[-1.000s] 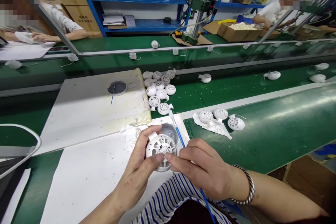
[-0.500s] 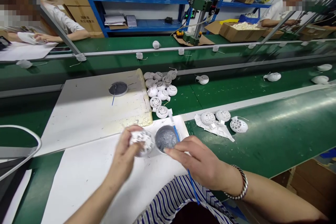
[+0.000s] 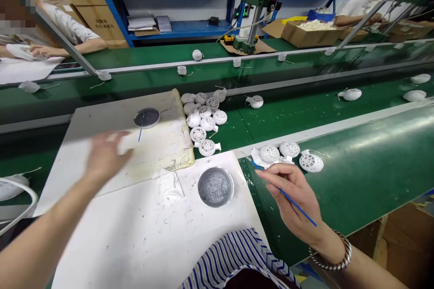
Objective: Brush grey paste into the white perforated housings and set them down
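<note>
My right hand (image 3: 296,189) pinches a thin blue paintbrush (image 3: 307,216), its tip pointing up and left above the belt's near edge. My left hand (image 3: 105,156), slightly blurred, is over the white board with fingers spread and nothing in it. A round tub of grey paste (image 3: 216,187) stands on the white sheet (image 3: 135,235) between my hands. Left of the tub lies a crumpled white wipe (image 3: 172,184). At the far left, a white rounded piece (image 3: 13,188) with a thin string lies on the belt, partly behind a white cable.
A cluster of white perforated round pieces (image 3: 206,124) sits beside the board (image 3: 91,122). On the board is a grey-filled dish (image 3: 147,118) with another blue brush. Several more pieces (image 3: 311,161) lie at right. Two people work across the line, near a machine stand (image 3: 251,18).
My left hand has let go of the perforated piece and moved left, uncovering the wipe. My right hand has moved right with the brush, away from the tub.
</note>
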`<act>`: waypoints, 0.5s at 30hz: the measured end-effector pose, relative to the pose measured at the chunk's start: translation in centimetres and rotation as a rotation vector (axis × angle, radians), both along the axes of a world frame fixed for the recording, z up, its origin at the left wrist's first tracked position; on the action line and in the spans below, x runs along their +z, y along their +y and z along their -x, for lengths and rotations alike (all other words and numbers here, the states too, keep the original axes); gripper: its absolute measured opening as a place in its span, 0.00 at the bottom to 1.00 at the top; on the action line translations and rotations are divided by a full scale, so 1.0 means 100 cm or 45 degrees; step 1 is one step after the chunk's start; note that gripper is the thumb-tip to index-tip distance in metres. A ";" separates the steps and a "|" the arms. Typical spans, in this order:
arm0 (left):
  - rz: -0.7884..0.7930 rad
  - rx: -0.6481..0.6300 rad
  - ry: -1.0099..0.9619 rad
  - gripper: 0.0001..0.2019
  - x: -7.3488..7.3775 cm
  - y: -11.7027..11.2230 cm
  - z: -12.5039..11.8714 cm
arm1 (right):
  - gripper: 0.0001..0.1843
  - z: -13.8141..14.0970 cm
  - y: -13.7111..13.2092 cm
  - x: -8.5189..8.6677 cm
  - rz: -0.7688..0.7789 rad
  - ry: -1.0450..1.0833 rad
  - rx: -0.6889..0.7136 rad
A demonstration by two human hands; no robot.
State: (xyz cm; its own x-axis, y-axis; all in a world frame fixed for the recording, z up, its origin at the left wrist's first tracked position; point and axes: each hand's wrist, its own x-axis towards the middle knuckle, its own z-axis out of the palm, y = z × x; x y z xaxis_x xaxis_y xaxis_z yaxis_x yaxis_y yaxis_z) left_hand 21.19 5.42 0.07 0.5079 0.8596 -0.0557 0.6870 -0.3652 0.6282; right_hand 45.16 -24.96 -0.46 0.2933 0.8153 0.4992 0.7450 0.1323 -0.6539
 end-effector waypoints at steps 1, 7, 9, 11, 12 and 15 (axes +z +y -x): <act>-0.030 -0.113 0.073 0.16 -0.012 -0.009 -0.025 | 0.22 0.001 0.001 0.000 0.001 0.023 0.001; -0.041 -0.237 0.355 0.23 -0.073 -0.024 -0.165 | 0.22 0.002 -0.002 0.002 0.039 0.079 -0.014; 0.015 -0.151 0.443 0.30 -0.080 -0.016 -0.188 | 0.22 0.001 -0.004 0.003 0.030 0.098 -0.043; 0.078 -0.119 0.474 0.32 -0.080 -0.007 -0.195 | 0.22 0.001 -0.005 0.004 0.012 0.117 -0.059; 0.099 -0.124 0.456 0.31 -0.078 -0.003 -0.193 | 0.22 0.000 -0.005 0.003 0.004 0.125 -0.062; 0.127 -0.155 0.292 0.27 -0.067 0.002 -0.161 | 0.20 0.000 -0.004 0.000 -0.021 0.174 -0.068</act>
State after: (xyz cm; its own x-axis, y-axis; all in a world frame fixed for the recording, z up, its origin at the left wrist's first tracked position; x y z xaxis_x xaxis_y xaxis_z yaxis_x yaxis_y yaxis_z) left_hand 37.24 5.61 -6.66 0.5717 0.7773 -0.2626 0.7700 -0.3979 0.4988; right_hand 45.12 -25.38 -0.41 0.4025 0.7887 0.4647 0.6554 0.1061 -0.7478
